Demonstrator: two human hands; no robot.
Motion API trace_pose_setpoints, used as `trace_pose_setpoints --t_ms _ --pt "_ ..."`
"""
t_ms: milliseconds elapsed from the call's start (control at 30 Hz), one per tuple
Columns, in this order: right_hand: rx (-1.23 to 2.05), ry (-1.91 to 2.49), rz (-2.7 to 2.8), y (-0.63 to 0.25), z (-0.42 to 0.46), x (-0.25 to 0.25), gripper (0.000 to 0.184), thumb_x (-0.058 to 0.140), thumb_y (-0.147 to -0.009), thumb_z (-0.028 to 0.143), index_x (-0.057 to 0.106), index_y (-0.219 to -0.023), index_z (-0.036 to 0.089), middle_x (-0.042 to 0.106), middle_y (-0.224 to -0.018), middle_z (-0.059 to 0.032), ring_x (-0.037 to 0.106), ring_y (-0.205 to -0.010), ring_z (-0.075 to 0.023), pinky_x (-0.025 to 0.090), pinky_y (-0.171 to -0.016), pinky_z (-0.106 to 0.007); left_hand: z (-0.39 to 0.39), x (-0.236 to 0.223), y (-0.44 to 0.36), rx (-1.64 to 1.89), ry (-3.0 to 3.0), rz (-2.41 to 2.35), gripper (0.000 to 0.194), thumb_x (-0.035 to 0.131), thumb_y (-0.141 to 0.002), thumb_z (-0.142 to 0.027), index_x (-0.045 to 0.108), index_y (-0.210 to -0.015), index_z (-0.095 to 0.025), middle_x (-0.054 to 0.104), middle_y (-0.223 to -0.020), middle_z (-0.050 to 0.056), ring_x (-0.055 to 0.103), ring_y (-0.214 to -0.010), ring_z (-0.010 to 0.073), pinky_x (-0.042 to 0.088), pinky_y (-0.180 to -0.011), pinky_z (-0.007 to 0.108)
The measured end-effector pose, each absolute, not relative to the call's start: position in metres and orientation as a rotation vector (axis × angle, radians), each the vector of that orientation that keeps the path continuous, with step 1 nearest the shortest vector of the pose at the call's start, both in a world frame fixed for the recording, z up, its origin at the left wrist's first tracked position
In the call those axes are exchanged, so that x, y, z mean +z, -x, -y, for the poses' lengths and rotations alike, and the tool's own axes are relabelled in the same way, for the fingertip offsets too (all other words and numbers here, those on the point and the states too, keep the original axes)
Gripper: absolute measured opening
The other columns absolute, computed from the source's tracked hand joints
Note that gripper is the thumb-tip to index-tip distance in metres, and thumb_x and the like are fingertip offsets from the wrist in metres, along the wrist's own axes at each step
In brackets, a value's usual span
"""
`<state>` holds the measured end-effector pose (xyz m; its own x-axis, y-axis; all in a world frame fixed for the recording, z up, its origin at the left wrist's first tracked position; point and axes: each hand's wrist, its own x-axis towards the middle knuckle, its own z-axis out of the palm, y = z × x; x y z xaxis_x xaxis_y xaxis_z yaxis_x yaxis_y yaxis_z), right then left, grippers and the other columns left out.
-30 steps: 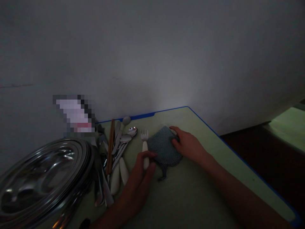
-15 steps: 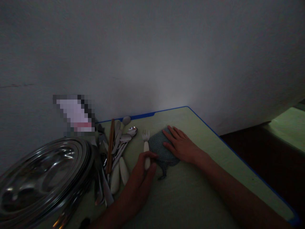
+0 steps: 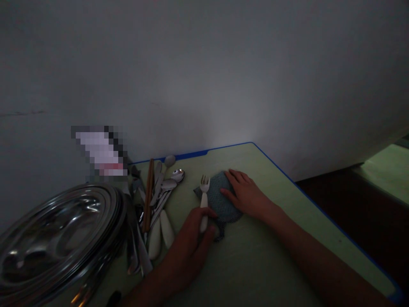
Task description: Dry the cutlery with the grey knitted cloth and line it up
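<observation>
My left hand (image 3: 193, 238) is closed around the pale handle of a small fork (image 3: 205, 187), whose metal tines point away from me. The fork lies over the left edge of a grey-green textured cloth (image 3: 222, 198) on the table. My right hand (image 3: 247, 194) rests on the right side of this cloth, fingers stretched out over its surface and thumb apart from them. A dark patterned corner and a strip of the cloth stick out at its left and bottom.
A stack of metal divided trays (image 3: 60, 238) stands at the left. Beside it lie wooden chopsticks (image 3: 148, 196), several metal spoons (image 3: 168, 184) and other cutlery with pale handles (image 3: 155, 241). A blurred-out object (image 3: 100, 149) leans at the wall. The table (image 3: 271, 251) has a blue edge.
My left hand has moved slightly right with the fork, which now overlaps the cloth. A dark corner of the cloth now shows at its left. My right hand's fingers have drawn closer together.
</observation>
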<state>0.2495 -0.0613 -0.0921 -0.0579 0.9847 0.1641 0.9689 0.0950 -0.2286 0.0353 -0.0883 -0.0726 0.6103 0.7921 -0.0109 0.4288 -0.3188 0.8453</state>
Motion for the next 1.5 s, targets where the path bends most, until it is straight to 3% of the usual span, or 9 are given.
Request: trace_pose_setpoints --t_ms 333,533,700,900,1067,1200,1267,1400,1500 --pt "0.095 1.954 2.117 -0.25 0.061 -0.091 0.064 0.037 -0.09 0.047 0.035 -0.138 0.004 0.038 -0.141 -0.0189 0.032 -0.129 -0.0309 0.029 -0.105 -0.044 0.087 -0.067 -0.038 0.462 -2.064 -0.946 0.018 0.042 -0.09 -0.023 0.045 -0.107 -0.024 0.055 -0.11 0.006 0.053 -0.1 0.0213 0.04 -0.088 0.037" --pt "0.107 1.984 1.939 -0.247 0.062 -0.08 0.06 0.042 -0.088 0.04 0.039 -0.134 0.002 0.052 -0.126 -0.0205 0.045 -0.114 -0.0339 0.035 -0.098 -0.047 0.087 -0.071 -0.038 0.47 -2.115 -0.916 0.021 0.042 -0.088 -0.017 0.044 -0.108 -0.024 0.054 -0.11 0.005 0.052 -0.102 0.0204 0.041 -0.088 0.036" --pt "0.329 1.9 1.736 -0.248 0.059 -0.079 0.048 0.05 -0.083 0.032 0.052 -0.121 0.003 0.057 -0.113 -0.0219 0.05 -0.105 -0.0332 0.036 -0.093 -0.047 0.087 -0.073 -0.038 0.484 -2.153 -0.888 0.022 0.043 -0.087 -0.015 0.045 -0.107 -0.024 0.052 -0.108 0.005 0.051 -0.1 0.0198 0.04 -0.088 0.036" --pt "0.593 1.747 1.576 -0.253 0.054 -0.083 0.029 0.058 -0.074 0.025 0.058 -0.101 0.013 0.063 -0.091 -0.0114 0.057 -0.084 -0.0245 0.042 -0.079 -0.039 0.086 -0.071 -0.038 0.495 -2.167 -0.828 0.018 0.042 -0.088 -0.015 0.048 -0.102 -0.023 0.052 -0.109 0.005 0.049 -0.103 0.0193 0.04 -0.089 0.033" --pt "0.839 1.509 1.301 -0.251 0.053 -0.076 0.031 0.063 -0.069 0.028 0.054 -0.098 0.02 0.058 -0.084 -0.0012 0.056 -0.078 -0.018 0.044 -0.071 -0.032 0.086 -0.073 -0.036 0.505 -2.119 -0.842 0.016 0.038 -0.091 -0.019 0.048 -0.102 -0.024 0.053 -0.105 0.004 0.051 -0.097 0.0183 0.041 -0.085 0.031" --pt "1.188 1.247 0.95 -0.243 0.053 -0.068 0.028 0.056 -0.075 0.041 0.056 -0.095 0.021 0.062 -0.084 -0.0022 0.06 -0.071 -0.016 0.047 -0.066 -0.032 0.087 -0.071 -0.031 0.482 -2.0 -0.886 0.015 0.035 -0.094 -0.026 0.048 -0.102 -0.025 0.055 -0.1 0.002 0.052 -0.092 0.0169 0.041 -0.083 0.028" --pt "1.298 1.137 0.816 -0.239 0.053 -0.067 0.025 0.054 -0.076 0.039 0.057 -0.093 0.02 0.064 -0.082 -0.003 0.061 -0.069 -0.0158 0.049 -0.066 -0.032 0.088 -0.068 -0.029 0.473 -1.973 -0.875 0.015 0.036 -0.095 -0.028 0.049 -0.101 -0.025 0.055 -0.101 0.001 0.052 -0.095 0.0169 0.04 -0.084 0.027" --pt "1.336 1.057 0.684 -0.227 0.053 -0.074 0.029 0.065 -0.069 0.029 0.056 -0.095 0.02 0.066 -0.082 -0.0019 0.063 -0.071 -0.0156 0.049 -0.067 -0.03 0.088 -0.064 -0.028 0.454 -1.925 -0.871 0.015 0.035 -0.095 -0.029 0.048 -0.1 -0.027 0.054 -0.101 -0.001 0.051 -0.096 0.0155 0.039 -0.084 0.025" --pt "1.32 1.045 0.674 -0.22 0.054 -0.081 0.034 0.069 -0.069 0.031 0.056 -0.099 0.021 0.066 -0.089 -0.0017 0.063 -0.077 -0.0165 0.049 -0.072 -0.031 0.087 -0.063 -0.027 0.43 -1.895 -0.85 0.014 0.034 -0.096 -0.03 0.046 -0.102 -0.027 0.052 -0.108 -0.001 0.049 -0.099 0.0157 0.038 -0.086 0.025"
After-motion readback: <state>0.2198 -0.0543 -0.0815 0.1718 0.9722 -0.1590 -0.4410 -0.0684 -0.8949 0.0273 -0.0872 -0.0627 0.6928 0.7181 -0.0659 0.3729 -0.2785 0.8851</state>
